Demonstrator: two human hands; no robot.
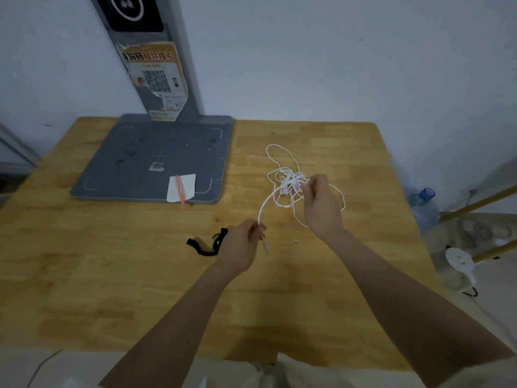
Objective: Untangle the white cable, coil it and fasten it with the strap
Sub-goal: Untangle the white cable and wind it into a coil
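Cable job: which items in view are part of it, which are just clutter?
In the job: white cable, tangled, held by left hand and right hand; black strap on the table.

Lying about: grey stand base, paper slip with pen, water bottle.

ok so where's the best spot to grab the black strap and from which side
Probably the free left end of the black strap, coming from the left. That end lies flat and clear on the wooden table, while its right part is bunched and sits close beside the left hand, which holds a strand of the white cable.
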